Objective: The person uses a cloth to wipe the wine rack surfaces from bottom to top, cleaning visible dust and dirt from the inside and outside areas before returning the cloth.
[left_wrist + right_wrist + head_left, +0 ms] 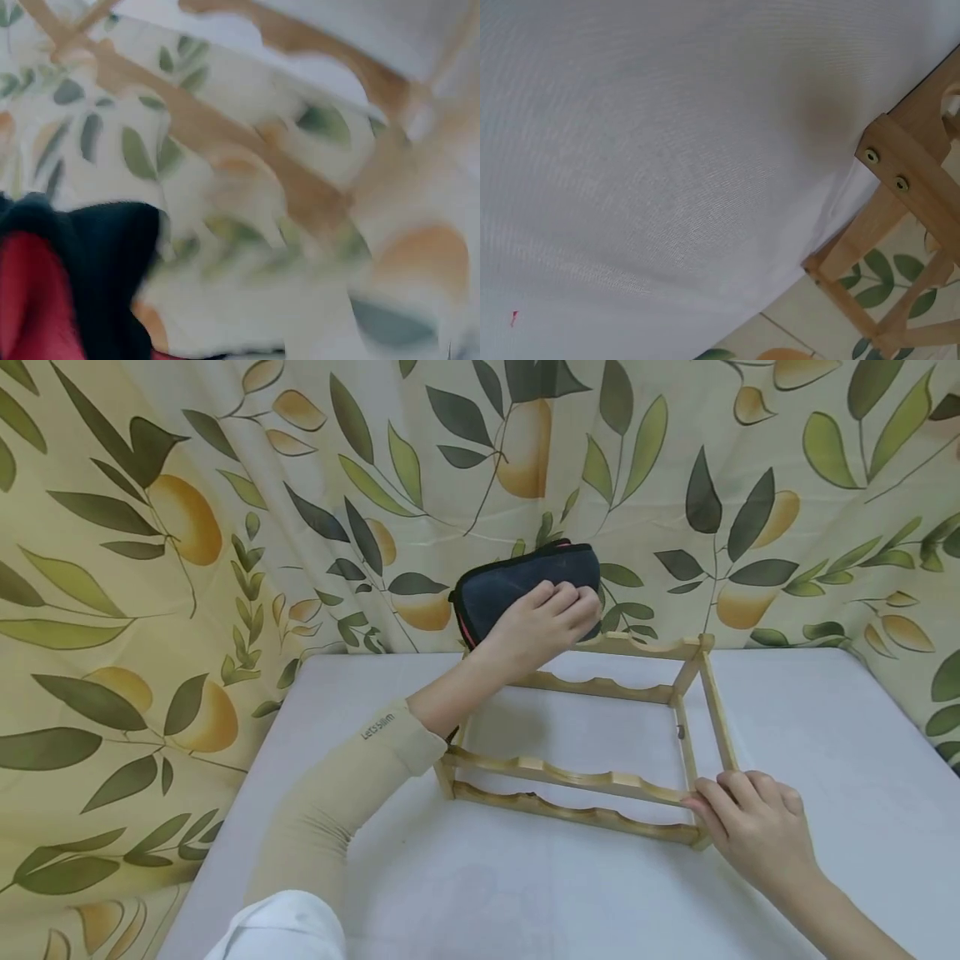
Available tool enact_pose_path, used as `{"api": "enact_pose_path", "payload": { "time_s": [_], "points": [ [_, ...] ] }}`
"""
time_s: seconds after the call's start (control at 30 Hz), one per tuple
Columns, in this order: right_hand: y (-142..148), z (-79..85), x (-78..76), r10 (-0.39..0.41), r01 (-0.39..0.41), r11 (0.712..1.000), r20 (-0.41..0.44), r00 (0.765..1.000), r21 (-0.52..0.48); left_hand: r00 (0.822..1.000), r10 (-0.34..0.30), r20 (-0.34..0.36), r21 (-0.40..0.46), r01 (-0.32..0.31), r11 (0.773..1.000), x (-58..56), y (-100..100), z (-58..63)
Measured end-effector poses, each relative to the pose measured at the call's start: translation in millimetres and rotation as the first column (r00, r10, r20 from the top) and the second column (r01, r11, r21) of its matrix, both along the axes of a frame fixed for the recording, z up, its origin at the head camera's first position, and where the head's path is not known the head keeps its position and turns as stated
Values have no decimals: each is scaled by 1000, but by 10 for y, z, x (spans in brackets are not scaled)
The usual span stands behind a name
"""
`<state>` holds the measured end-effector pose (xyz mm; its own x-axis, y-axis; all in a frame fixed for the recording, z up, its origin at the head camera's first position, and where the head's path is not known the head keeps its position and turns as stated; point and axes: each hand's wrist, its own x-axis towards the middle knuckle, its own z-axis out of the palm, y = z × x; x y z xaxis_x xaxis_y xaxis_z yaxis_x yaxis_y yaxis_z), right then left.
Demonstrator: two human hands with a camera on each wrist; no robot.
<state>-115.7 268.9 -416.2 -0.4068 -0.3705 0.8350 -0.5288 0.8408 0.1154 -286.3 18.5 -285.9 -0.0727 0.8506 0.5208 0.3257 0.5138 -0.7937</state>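
A wooden rack with scalloped rails (581, 775), like a wine rack, stands on the white-covered table. My left hand (543, 622) reaches over its back left part and holds a dark blue pouch (510, 585) with black edging. Red lining (34, 300) shows at the pouch in the left wrist view, close to the camera. Where my left fingertips meet the pouch is partly hidden. At the front right corner of the rack, my right hand (757, 827) grips the upper frame. In the right wrist view, two screws show on the rack's wooden end piece (911, 176).
The table (480, 893) has a white cloth over it. Behind and to the left hangs a curtain (247, 527) printed with leaves and orange fruit, close to the table's back edge. A small red mark (514, 319) shows on the cloth.
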Motion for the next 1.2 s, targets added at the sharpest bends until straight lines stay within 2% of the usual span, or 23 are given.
{"api": "enact_pose_path", "payload": {
  "time_s": [0.13,0.27,0.57,0.8,0.93,1.2],
  "points": [
    [-58,13,14,-14,14,1000,-2,1000,-6,999,52,6,-3,-52,999,0,-187,95],
    [-123,30,28,-28,28,1000,-22,999,-3,998,67,22,8,-67,998,-32,-362,87],
    [-238,42,56,-60,59,998,-45,997,-32,990,110,87,65,-116,991,-42,-739,-51],
    [-315,29,84,-105,104,994,-18,994,-38,976,145,163,88,-161,983,32,-1009,-189],
    [-364,21,96,-117,116,992,-4,993,-50,967,145,211,112,-171,979,74,-1139,-267],
    [-485,4,88,-176,171,981,-44,984,-89,957,165,239,163,-208,965,168,-1318,-390]
  ]
}}
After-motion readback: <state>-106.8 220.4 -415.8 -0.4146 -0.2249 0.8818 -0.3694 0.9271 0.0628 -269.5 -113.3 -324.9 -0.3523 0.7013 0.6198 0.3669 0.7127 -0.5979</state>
